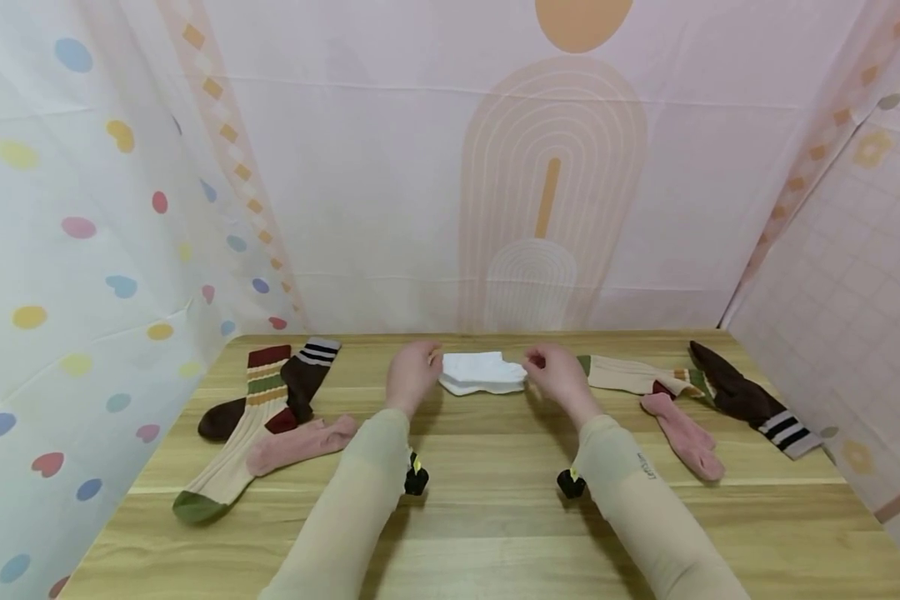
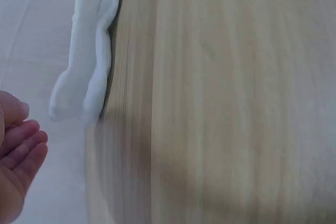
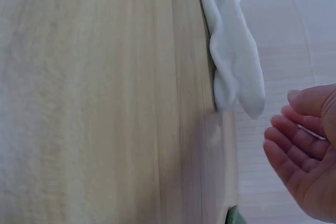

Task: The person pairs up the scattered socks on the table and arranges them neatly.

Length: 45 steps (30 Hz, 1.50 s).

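White socks (image 1: 483, 372) lie one over the other near the table's back edge, between the two hands. At their left end is the left hand (image 1: 414, 372), its fingers loosely bent; in the left wrist view a gap separates that hand (image 2: 20, 156) from the white fabric (image 2: 84, 61). The right hand (image 1: 557, 375) is by the other end. In the right wrist view the right hand (image 3: 307, 145) stands apart from the socks (image 3: 236, 56), thumb and fingers separated and nothing between them.
On the left lie a striped cream sock (image 1: 243, 442), a dark brown sock (image 1: 309, 375) and a pink sock (image 1: 300, 446). On the right are another cream sock (image 1: 622, 375), a pink one (image 1: 686, 437) and a brown one (image 1: 742, 396). A curtain (image 1: 375, 208) hangs behind the table.
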Each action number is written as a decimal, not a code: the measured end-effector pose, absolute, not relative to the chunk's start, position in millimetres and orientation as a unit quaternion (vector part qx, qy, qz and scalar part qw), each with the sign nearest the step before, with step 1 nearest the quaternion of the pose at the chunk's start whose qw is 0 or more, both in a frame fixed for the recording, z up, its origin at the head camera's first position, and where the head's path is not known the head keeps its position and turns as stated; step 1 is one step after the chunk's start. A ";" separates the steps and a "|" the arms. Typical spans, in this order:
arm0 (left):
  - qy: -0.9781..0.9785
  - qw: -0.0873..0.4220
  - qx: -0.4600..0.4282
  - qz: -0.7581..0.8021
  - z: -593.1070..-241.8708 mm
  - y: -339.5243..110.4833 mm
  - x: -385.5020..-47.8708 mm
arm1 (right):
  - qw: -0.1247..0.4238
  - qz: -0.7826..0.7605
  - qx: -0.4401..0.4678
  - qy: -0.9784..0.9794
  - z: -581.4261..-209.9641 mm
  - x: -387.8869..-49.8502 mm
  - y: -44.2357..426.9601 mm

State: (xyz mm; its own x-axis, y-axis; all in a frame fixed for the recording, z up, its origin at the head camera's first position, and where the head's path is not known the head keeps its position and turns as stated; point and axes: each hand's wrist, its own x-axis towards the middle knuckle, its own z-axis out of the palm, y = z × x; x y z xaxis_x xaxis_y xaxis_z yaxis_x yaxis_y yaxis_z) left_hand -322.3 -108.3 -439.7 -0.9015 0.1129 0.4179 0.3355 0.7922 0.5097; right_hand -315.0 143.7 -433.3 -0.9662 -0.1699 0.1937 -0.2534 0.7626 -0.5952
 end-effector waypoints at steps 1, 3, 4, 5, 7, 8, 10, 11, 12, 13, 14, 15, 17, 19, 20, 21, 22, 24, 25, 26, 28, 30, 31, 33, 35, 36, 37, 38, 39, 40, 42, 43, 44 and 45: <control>-0.930 0.193 -0.149 -0.275 -438.7 -106.7 -321.5 | 0.069 0.318 0.122 -0.938 -433.0 -314.8 142.7; -0.933 0.190 -0.204 -0.230 -437.2 -101.7 -318.3 | 0.078 0.302 0.141 -0.940 -433.2 -313.8 139.3; -0.933 0.184 -0.231 -0.205 -436.6 -98.7 -316.3 | 0.083 0.289 0.155 -0.941 -434.3 -313.4 137.3; -0.934 0.177 -0.256 -0.177 -436.8 -96.0 -314.7 | 0.088 0.275 0.169 -0.942 -435.5 -312.5 135.1; -0.936 0.148 -0.294 -0.122 -435.3 -91.2 -309.6 | 0.093 0.250 0.201 -0.943 -437.5 -310.3 131.1; -0.938 0.132 -0.307 -0.094 -434.9 -89.4 -307.9 | 0.095 0.239 0.217 -0.942 -438.5 -308.9 129.5; -0.938 0.115 -0.325 -0.044 -435.0 -87.3 -305.7 | 0.098 0.215 0.247 -0.940 -439.9 -305.8 126.8; -0.937 0.114 -0.330 -0.026 -435.5 -87.1 -304.8 | 0.098 0.206 0.259 -0.939 -440.0 -303.7 125.7; -0.936 0.111 -0.333 -0.011 -436.0 -87.4 -304.1 | 0.096 0.198 0.268 -0.938 -440.4 -302.3 124.7; -0.936 0.110 -0.335 -0.004 -436.8 -87.9 -303.7 | 0.094 0.188 0.277 -0.938 -440.9 -301.0 123.8; -0.935 0.109 -0.337 0.001 -438.0 -88.6 -303.7 | 0.094 0.177 0.288 -0.936 -441.3 -299.9 122.9; -0.936 0.105 -0.336 0.002 -439.3 -89.7 -303.2 | 0.090 0.168 0.295 -0.936 -441.5 -298.6 122.3; -0.941 0.083 -0.327 -0.004 -441.3 -92.1 -302.3 | 0.078 0.155 0.305 -0.936 -441.4 -296.3 121.3; -0.949 0.051 -0.312 -0.013 -443.0 -94.5 -301.6 | 0.063 0.145 0.309 -0.938 -441.3 -294.5 120.6; -0.951 0.036 -0.305 -0.017 -443.5 -95.7 -301.2 | 0.058 0.143 0.309 -0.939 -441.3 -293.9 120.5; -0.954 0.022 -0.298 -0.019 -443.8 -96.9 -300.8 | 0.050 0.142 0.305 -0.940 -441.3 -293.0 120.5; -0.956 0.008 -0.293 -0.022 -443.8 -97.8 -300.4 | 0.045 0.142 0.304 -0.941 -441.5 -292.8 120.5; -0.956 -0.005 -0.292 -0.030 -443.6 -99.4 -300.4 | 0.038 0.142 0.301 -0.942 -442.4 -292.9 120.6; -0.955 -0.011 -0.293 -0.034 -443.5 -100.2 -300.5 | 0.035 0.143 0.301 -0.942 -442.9 -293.0 120.8; -0.954 -0.014 -0.297 -0.040 -443.5 -101.0 -300.5 | 0.033 0.144 0.302 -0.942 -443.5 -293.3 121.0; -0.953 -0.028 -0.299 -0.048 -443.9 -102.6 -301.1 | 0.028 0.145 0.306 -0.941 -444.8 -294.0 121.5; -0.952 -0.040 -0.299 -0.059 -445.0 -104.2 -301.9 | 0.021 0.146 0.311 -0.939 -445.4 -294.6 121.9; -0.952 -0.048 -0.297 -0.063 -445.6 -105.2 -302.1 | 0.016 0.146 0.313 -0.938 -445.7 -295.1 122.2; -0.952 -0.062 -0.291 -0.070 -447.3 -107.3 -303.2 | 0.005 0.147 0.313 -0.938 -446.2 -296.1 122.8; -0.952 -0.072 -0.286 -0.078 -448.8 -109.3 -304.1 | -0.006 0.150 0.311 -0.939 -446.1 -297.0 123.2; -0.952 -0.078 -0.284 -0.081 -449.4 -110.3 -304.7 | -0.011 0.152 0.308 -0.939 -446.2 -297.6 123.5; -0.952 -0.085 -0.281 -0.085 -449.7 -111.2 -305.0 | -0.015 0.152 0.305 -0.940 -446.3 -298.1 123.7; -0.952 -0.090 -0.280 -0.091 -450.0 -112.0 -305.4 | -0.019 0.153 0.302 -0.941 -446.3 -298.6 123.8; -0.951 -0.095 -0.279 -0.097 -450.3 -112.7 -305.6 | -0.022 0.154 0.299 -0.942 -446.0 -299.0 123.8; -0.950 -0.099 -0.278 -0.103 -450.3 -113.2 -305.7 | -0.025 0.155 0.296 -0.942 -445.7 -299.3 123.8; -0.949 -0.108 -0.274 -0.112 -450.0 -113.6 -305.8 | -0.030 0.154 0.291 -0.944 -445.0 -299.6 123.9; -0.949 -0.111 -0.272 -0.118 -449.4 -113.4 -305.6 | -0.033 0.153 0.289 -0.945 -444.4 -299.6 124.0; -0.948 -0.114 -0.270 -0.123 -448.7 -112.9 -305.1 | -0.034 0.153 0.287 -0.945 -443.9 -299.6 124.3; -0.948 -0.117 -0.268 -0.124 -448.2 -112.0 -304.6 | -0.036 0.150 0.284 -0.946 -443.3 -299.5 124.7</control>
